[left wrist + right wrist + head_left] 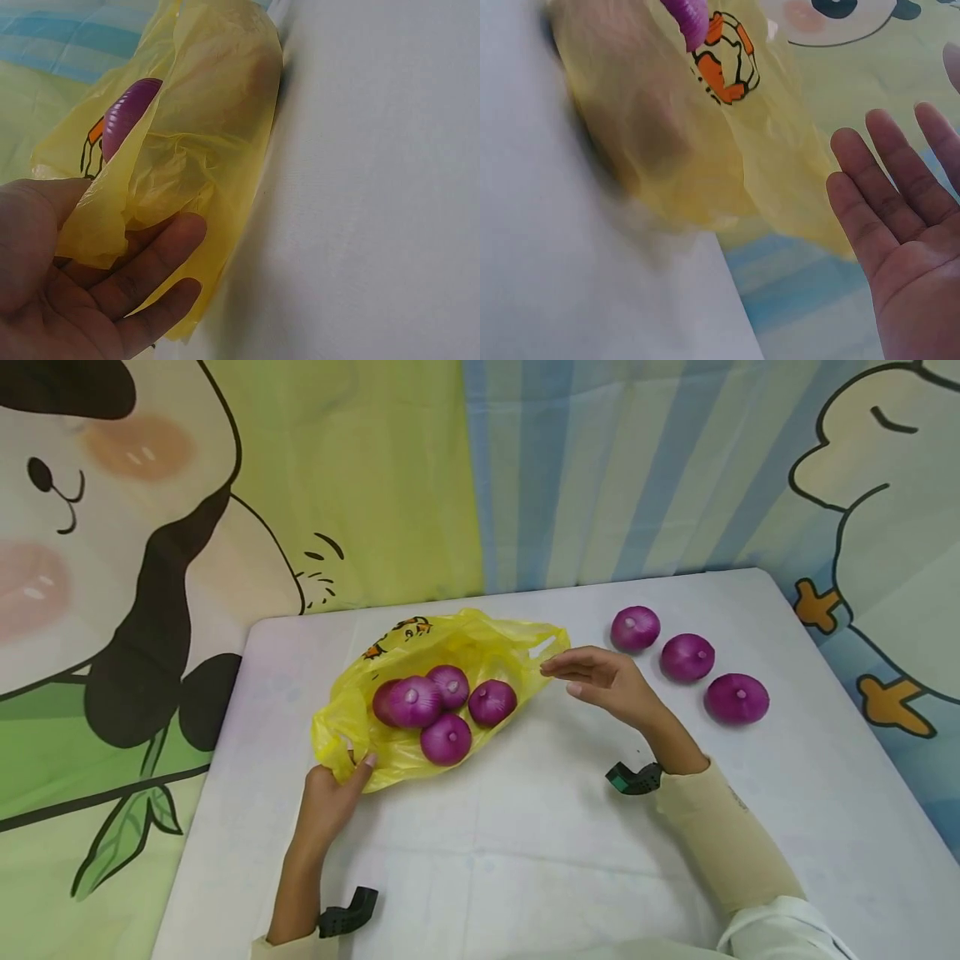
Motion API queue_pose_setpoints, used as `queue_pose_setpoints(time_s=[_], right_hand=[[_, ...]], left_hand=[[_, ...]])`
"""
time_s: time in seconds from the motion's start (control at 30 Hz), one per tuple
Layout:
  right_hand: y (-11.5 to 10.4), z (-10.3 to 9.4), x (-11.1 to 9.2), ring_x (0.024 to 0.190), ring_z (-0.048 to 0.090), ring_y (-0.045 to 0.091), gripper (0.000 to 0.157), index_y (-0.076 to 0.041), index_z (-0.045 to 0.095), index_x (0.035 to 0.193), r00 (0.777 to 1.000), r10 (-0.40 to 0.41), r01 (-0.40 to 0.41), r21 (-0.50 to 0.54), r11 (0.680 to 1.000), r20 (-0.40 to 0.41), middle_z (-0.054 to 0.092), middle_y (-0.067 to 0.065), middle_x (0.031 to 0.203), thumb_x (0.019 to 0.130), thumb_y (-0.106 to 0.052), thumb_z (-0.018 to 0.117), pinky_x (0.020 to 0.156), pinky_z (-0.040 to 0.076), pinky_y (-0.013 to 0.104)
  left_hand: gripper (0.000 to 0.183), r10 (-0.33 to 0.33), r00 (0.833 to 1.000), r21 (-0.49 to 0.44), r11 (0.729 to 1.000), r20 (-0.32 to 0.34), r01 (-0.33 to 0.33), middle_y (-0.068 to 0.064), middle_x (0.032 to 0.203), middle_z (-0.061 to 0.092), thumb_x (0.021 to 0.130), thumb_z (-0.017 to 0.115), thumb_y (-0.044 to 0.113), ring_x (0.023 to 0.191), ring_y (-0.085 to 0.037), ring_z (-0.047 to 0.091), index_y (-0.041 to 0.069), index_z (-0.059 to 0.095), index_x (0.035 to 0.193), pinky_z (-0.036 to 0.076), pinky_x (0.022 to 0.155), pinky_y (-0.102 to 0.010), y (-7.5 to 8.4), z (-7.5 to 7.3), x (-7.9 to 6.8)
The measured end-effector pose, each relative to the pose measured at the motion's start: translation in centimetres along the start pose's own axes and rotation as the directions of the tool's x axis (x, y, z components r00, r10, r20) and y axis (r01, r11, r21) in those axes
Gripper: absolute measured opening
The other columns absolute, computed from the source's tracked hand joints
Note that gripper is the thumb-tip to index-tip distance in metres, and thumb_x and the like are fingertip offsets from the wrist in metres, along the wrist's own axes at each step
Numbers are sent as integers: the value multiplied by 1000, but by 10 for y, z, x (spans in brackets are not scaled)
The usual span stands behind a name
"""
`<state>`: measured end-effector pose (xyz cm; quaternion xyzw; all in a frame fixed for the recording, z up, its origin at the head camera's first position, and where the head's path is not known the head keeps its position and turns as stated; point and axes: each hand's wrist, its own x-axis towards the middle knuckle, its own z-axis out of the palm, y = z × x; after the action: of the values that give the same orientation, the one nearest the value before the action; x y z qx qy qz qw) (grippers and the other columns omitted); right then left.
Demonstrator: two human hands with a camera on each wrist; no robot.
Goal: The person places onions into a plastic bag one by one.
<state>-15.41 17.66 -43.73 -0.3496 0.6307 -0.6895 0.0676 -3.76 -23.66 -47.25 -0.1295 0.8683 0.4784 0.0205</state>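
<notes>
A yellow plastic bag (397, 764) lies on the table with its mouth spread, and several purple onions (446, 739) sit inside it. At its near left corner my left hand (330, 797) pinches the bag's edge between thumb and fingers; in the left wrist view the thin plastic passes between the thumb and the fingers (161, 262). My right hand (611, 685) is held beside the bag's right handle loop, fingers extended toward it. The right wrist view shows that palm facing the camera with straight fingers (862, 202), close to the yellow plastic.
Three more purple onions (687, 657) lie in a slanting row on the right of the white table (480, 877). A printed cloth backdrop (375, 468) with cartoon figures hangs behind the table's far edge. A black strap device (633, 778) is on each wrist.
</notes>
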Motion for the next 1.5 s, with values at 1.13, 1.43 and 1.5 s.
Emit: queue_pose_setpoints(time_s=[1.13, 1.43, 1.5], right_hand=[[-22, -75, -79, 114, 59, 26, 32, 17, 52, 123, 923, 36, -79, -97, 992, -384, 60, 24, 121, 91, 15, 54, 93, 45, 28], [-28, -91, -103, 117, 56, 24, 35, 14, 54, 125, 844, 29, -128, -149, 980, -536, 60, 20, 124, 90, 14, 56, 96, 42, 23], [-28, -94, -107, 117, 56, 23, 36, 14, 54, 125, 826, 37, -135, -133, 982, -563, 60, 20, 125, 90, 14, 57, 94, 43, 22]], left_hand=[[43, -10, 1000, 17, 1000, 5, 10, -10, 81, 54, 92, 65, 43, 70, -21, 49, 2, 58, 100, 43, 59, -26, 1, -1, 0], [40, 14, 1000, 11, 1000, -2, -14, -9, 77, 53, 93, 66, 40, 68, -20, 49, 2, 59, 97, 42, 57, -26, -1, -1, -1], [39, 13, 1000, 16, 1000, -4, -13, -9, 77, 53, 93, 65, 40, 68, -20, 49, 2, 58, 97, 42, 57, -26, -1, -2, -1]])
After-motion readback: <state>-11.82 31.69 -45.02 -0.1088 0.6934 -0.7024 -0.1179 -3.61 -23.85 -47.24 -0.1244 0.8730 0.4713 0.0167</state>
